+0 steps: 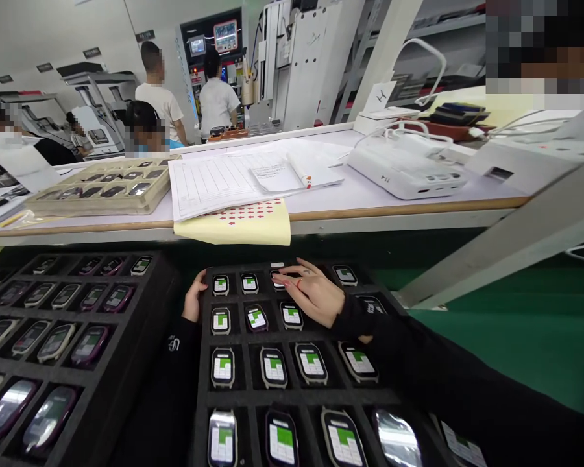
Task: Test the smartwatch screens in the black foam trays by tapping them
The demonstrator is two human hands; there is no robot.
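A black foam tray (243, 337) in front of me holds rows of smartwatch bodies without straps, most with white and green screens lit. My left hand (194, 297) grips the tray's far left edge, its thumb on the rim. Over the far row, my right hand (317, 295) stretches out its fingers, with fingertips on a watch (275, 279) that they partly cover. A lit watch (291, 314) lies in the pocket just below that hand. Another watch (345, 275) sits to its right. My right sleeve hides some pockets on the tray's right side.
A second foam tray (141, 311) of watches stands at left. Across the bench (321, 206) beyond are papers (214, 178), a beige parts tray (102, 188) and a white device (403, 168). A slanted metal post (506, 220) rises at right. Several people are in the background.
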